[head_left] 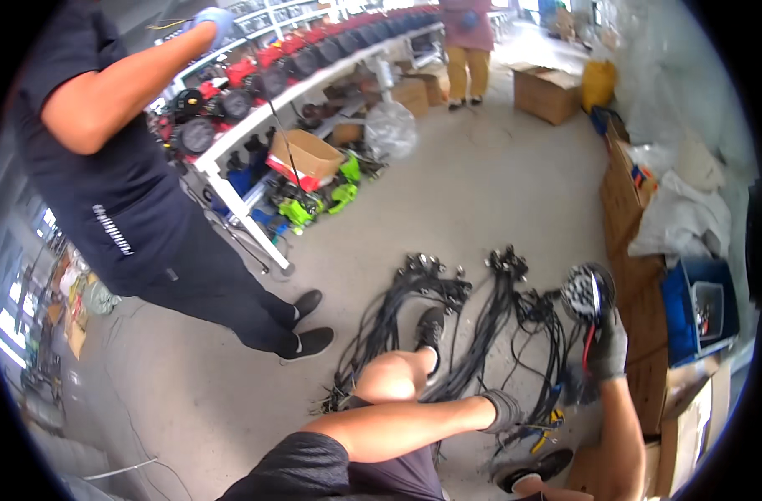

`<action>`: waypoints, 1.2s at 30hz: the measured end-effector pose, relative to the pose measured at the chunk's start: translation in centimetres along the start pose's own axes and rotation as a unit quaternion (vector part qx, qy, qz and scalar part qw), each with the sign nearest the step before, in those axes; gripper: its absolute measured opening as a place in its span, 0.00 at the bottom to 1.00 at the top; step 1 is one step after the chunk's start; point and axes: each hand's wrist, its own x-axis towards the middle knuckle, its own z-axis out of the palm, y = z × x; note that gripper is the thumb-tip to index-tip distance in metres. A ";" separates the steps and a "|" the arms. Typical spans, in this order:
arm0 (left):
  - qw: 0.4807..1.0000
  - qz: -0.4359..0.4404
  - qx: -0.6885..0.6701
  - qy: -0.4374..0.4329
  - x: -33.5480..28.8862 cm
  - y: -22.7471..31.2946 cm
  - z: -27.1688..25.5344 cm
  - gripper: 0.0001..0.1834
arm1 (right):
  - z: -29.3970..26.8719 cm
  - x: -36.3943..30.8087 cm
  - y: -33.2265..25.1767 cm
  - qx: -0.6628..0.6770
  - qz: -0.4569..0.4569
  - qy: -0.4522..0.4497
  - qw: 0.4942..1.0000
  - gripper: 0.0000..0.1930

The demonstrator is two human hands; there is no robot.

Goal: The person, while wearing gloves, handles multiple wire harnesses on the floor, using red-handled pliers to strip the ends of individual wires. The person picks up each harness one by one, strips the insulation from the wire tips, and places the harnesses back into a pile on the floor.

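My right hand [608, 351], in a dark grey glove, is closed on a round black-rimmed part [578, 294] with a speckled silvery face. Something red and thin runs down beside it. My left hand [504, 411], in a grey glove, hangs low over the black cables; its fingers do not show clearly. Long bundles of black cables [481, 342] with metal ends lie on the floor around my foot. Next to my left hand lies a yellow-handled tool [555, 420], likely pliers.
A co-worker in dark clothes [147, 200] stands at the left; another person [467, 58] stands far back. A white rack [256, 221] holds rows of red and black machines. Cardboard boxes [627, 200] and a blue bin [678, 321] line the right side. An open box [304, 154] sits under the rack.
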 end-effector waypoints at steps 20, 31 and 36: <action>0.999 -0.014 -0.036 -0.005 3.0 0.4 -4.5 0.19 | 4.1 23.9 -28.3 0.163 -0.222 -0.104 0.956 0.15; 0.980 -0.112 -0.088 0.139 2.9 1.3 -7.1 0.22 | 4.7 19.8 -25.6 0.165 -0.219 -0.128 0.953 0.13; 0.748 -0.057 -0.266 0.605 3.5 -4.3 -5.5 0.16 | 1.8 18.0 -23.0 0.147 -0.218 -0.102 0.959 0.16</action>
